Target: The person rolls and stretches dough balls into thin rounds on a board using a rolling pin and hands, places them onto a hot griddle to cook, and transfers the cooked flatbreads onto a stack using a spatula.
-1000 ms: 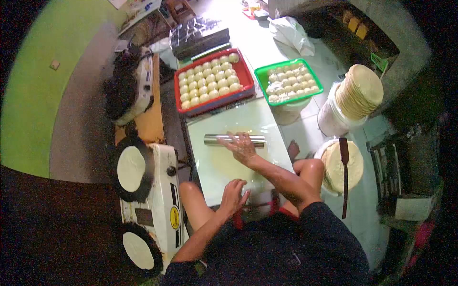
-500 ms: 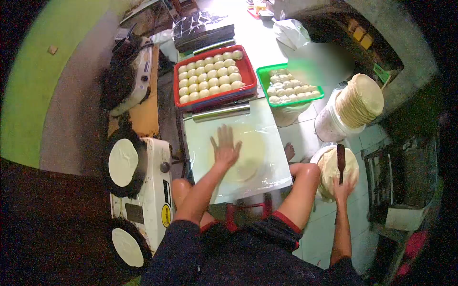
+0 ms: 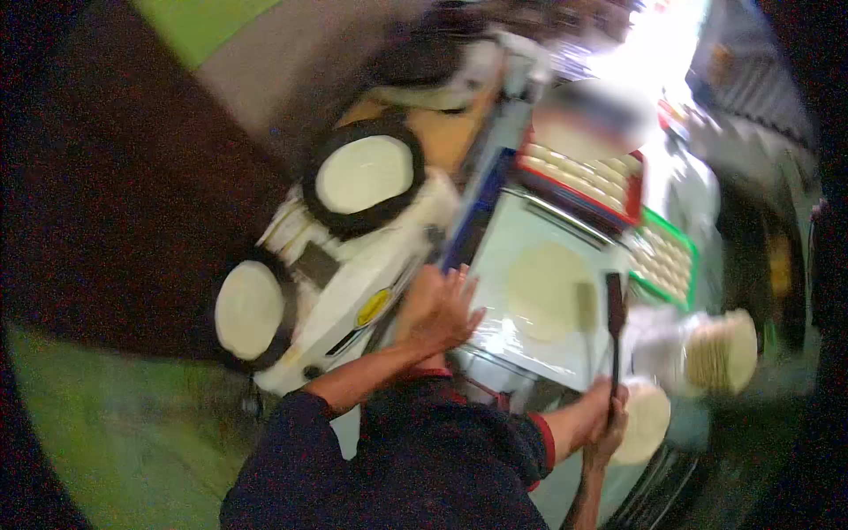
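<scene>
My left hand (image 3: 446,311) is open, fingers apart, by the left edge of the white work board (image 3: 490,265). A thin round of dough (image 3: 552,296) lies flat on that board. My right hand (image 3: 608,420) grips a dark spatula (image 3: 616,309), held upright in front of the board's right side. Just right of that hand is a pale stack of flatbreads (image 3: 647,424). On the two-burner stove (image 3: 353,274) at the left, one dough round (image 3: 365,174) sits in the far black pan and another dough round (image 3: 250,309) in the near one.
Behind the board stands a red tray (image 3: 632,208) of dough balls, partly covered by a blur. A green tray (image 3: 693,265) with more dough balls is right of it. A tall flatbread stack (image 3: 724,352) stands farther right. The view is smeared by motion.
My view has swung left toward the stove. My left hand has come off the dough to the board's left edge. My right hand has lifted the spatula away from the flatbreads, closer to the board.
</scene>
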A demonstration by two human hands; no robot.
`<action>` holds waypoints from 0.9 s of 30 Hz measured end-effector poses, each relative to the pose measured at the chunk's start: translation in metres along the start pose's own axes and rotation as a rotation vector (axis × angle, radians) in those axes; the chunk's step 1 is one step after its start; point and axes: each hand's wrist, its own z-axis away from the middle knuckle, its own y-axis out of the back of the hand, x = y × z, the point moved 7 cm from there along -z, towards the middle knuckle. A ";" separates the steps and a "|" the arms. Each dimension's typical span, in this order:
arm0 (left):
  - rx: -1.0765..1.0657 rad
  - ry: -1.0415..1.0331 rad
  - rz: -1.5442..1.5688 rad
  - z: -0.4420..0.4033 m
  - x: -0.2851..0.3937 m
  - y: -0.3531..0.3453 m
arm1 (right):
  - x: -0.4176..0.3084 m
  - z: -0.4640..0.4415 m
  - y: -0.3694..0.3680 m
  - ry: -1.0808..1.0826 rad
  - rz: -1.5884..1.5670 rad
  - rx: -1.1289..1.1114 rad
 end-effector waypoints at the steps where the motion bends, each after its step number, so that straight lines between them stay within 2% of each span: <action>1: 0.013 -0.002 -0.014 0.014 0.000 0.031 | -0.070 -0.028 -0.032 0.176 -0.024 -0.090; 2: 0.023 0.048 0.090 0.030 -0.012 0.045 | -0.138 -0.053 -0.064 0.348 -0.064 -0.186; 3: 0.034 0.081 0.198 0.041 -0.022 0.053 | -0.222 -0.060 -0.092 0.426 -0.131 -0.301; 4: 0.135 -0.019 0.060 0.058 -0.042 0.019 | -0.282 -0.059 -0.120 0.583 -0.166 -0.405; 5: 0.168 0.034 0.136 0.070 -0.053 0.019 | -0.332 -0.053 -0.141 0.736 -0.201 -0.495; 7: 0.254 0.146 0.304 0.102 -0.070 0.038 | -0.411 -0.024 -0.170 0.934 -0.087 -0.764; 9: 0.304 0.258 0.377 0.138 -0.089 0.045 | -0.457 0.002 -0.172 1.027 0.020 -0.959; 10: 0.317 0.322 0.405 0.158 -0.096 0.050 | -0.471 0.013 -0.171 1.067 0.080 -1.055; 13: 0.220 0.542 0.454 0.208 -0.124 0.044 | -0.490 0.025 -0.163 1.047 0.259 -1.105; 14: 0.156 0.614 0.466 0.219 -0.119 0.068 | -0.486 0.024 -0.169 1.015 0.288 -1.109; 17: 0.339 0.628 0.473 0.246 -0.120 0.068 | -0.496 0.039 -0.227 1.013 0.159 -1.091; 19: 0.319 0.639 0.598 0.243 -0.113 0.068 | -0.513 0.071 -0.297 1.069 0.212 -1.061; 21: 0.251 0.651 0.617 0.243 -0.107 0.061 | -0.530 0.110 -0.369 1.110 0.014 -1.077; 24: 0.090 0.675 0.490 0.248 -0.106 0.046 | -0.560 0.134 -0.397 1.122 -0.590 -1.103; 27: 0.283 0.584 0.497 0.260 -0.108 0.062 | -0.591 0.100 -0.368 0.864 -0.670 -1.312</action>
